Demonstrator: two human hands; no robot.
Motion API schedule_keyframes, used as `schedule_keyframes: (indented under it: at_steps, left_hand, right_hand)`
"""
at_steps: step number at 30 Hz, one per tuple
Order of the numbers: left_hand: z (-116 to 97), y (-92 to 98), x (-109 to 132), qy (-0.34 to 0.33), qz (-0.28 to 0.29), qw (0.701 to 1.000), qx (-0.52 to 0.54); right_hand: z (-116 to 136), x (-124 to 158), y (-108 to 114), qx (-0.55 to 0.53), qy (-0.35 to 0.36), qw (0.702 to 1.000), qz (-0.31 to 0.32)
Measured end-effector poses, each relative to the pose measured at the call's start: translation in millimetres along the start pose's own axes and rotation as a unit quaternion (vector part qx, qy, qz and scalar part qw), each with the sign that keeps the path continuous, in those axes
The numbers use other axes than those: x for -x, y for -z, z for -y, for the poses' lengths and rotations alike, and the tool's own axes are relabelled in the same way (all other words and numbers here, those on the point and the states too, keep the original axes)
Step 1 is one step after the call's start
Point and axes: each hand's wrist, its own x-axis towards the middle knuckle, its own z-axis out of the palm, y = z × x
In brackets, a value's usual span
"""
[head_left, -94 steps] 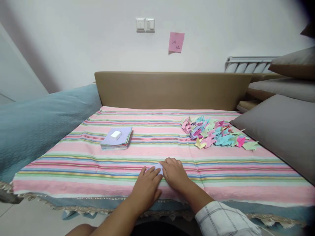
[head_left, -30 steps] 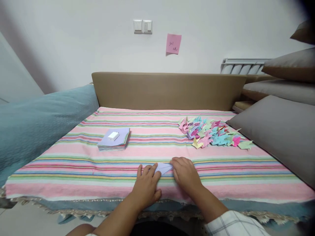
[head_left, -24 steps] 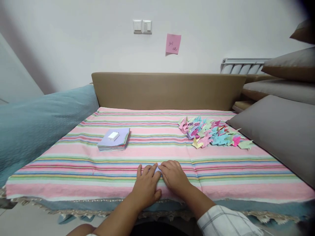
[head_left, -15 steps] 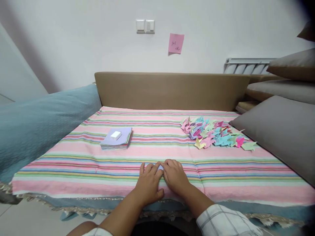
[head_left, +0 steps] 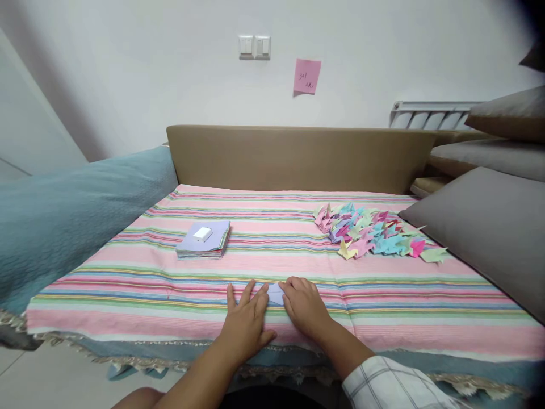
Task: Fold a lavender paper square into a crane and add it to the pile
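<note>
1. The left hand (head_left: pixel 244 321) lay flat, fingers spread, pinning the lilac paper (head_left: pixel 276 293) to the striped cloth (head_left: pixel 383 309) near its front edge.
2. The right hand (head_left: pixel 304 307) pressed its right side, fingers bent; pinching or not, unclear. Firm, even pressure should sharpen the crease.
3. Beyond: paper-square stack (head_left: pixel 205 243) left, folded cranes (head_left: pixel 370 234) right.
</note>
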Motion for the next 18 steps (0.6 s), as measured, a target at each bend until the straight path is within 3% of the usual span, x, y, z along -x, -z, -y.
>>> schedule_keyframes:
  at_steps: [10,13,15,18]
  left_hand:
    - [15,15.2,6,0.075,0.022,0.996,0.036]
    - [12,24.3,4,0.115,-0.007,0.993,0.039]
    - [5,25.9,2,0.087,-0.036,0.995,0.035]
    - [-6,19.3,-3,-0.023,-0.042,0.998,0.05]
  right_hand:
    - [-2,1,-3,-0.019,-0.001,1.0,-0.005]
    - [-2,1,-4,-0.021,0.001,1.0,-0.006]
    - [-2,1,-5,-0.023,0.003,1.0,-0.008]
    - [-2,1,-5,-0.025,0.004,1.0,-0.014]
